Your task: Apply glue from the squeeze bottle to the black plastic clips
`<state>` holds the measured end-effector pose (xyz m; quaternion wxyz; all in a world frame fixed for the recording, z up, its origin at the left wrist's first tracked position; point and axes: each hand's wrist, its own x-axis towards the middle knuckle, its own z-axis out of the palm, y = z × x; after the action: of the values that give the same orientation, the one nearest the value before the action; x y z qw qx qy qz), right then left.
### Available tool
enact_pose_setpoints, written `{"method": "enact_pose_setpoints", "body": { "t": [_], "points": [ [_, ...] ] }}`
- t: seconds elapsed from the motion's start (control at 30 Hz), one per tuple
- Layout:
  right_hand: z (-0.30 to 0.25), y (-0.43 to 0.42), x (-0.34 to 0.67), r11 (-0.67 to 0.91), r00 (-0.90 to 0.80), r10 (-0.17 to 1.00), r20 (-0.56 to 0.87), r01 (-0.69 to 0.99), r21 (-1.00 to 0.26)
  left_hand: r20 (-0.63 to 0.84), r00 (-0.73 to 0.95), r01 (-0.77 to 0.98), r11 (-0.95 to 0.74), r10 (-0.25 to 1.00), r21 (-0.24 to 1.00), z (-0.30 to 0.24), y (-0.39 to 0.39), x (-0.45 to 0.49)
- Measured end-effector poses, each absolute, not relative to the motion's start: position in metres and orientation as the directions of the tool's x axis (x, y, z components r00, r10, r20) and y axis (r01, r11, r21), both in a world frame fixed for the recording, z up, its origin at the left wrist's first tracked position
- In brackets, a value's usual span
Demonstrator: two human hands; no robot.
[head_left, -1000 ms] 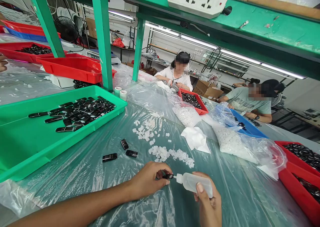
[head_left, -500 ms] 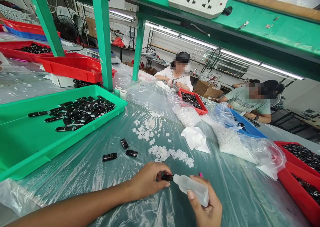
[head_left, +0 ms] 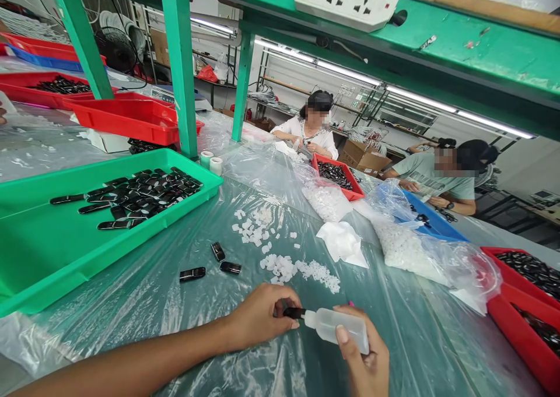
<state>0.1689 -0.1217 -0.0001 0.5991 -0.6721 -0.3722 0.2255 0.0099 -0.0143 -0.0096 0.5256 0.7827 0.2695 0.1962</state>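
Observation:
Between the fingertips of my left hand (head_left: 261, 316) is a small black plastic piece (head_left: 294, 312), its far part hidden by the fingers. My right hand (head_left: 367, 350) is closed around a translucent white squeeze bottle (head_left: 339, 328), tipped on its side. The bottle's nozzle points left and meets the end of the black piece. Something pink shows just behind the right fingers. Three similar black pieces (head_left: 192, 274) lie on the plastic sheet to the left. Small white translucent parts (head_left: 280, 267) are heaped just beyond my hands.
A green tray (head_left: 56, 257) of black pieces stands at left. Clear bags of white parts (head_left: 409, 251), a blue tray (head_left: 431, 216) and red trays (head_left: 520, 327) line the right. Two people sit across the table. A green shelf frame (head_left: 177, 65) with a power strip (head_left: 345, 0) rises overhead.
The squeeze bottle has turned slightly toward level and shifted a little right, its nozzle still at the black piece. My left hand has barely moved.

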Motion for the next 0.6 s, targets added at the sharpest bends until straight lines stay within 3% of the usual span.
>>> {"method": "enact_pose_setpoints", "body": {
  "t": [0.17,0.43,0.6],
  "points": [
    [0.0011,-0.1194,0.1691,-0.026,0.656,0.751,0.072,0.139,-0.990,0.000,0.776,0.201,-0.247,0.630,0.948,-0.0093,-0.0141,0.0098],
    [-0.0073,-0.1237,0.1662,0.072,0.611,0.746,0.264,0.320,-0.945,0.048,0.763,0.250,-0.363,0.645,0.897,-0.0091,-0.0156,0.0091],
    [-0.0049,-0.1266,0.1657,0.035,0.589,0.761,0.270,0.379,-0.925,0.092,0.762,0.265,-0.439,0.641,0.858,-0.0069,-0.0179,0.0085]
  ]
}}
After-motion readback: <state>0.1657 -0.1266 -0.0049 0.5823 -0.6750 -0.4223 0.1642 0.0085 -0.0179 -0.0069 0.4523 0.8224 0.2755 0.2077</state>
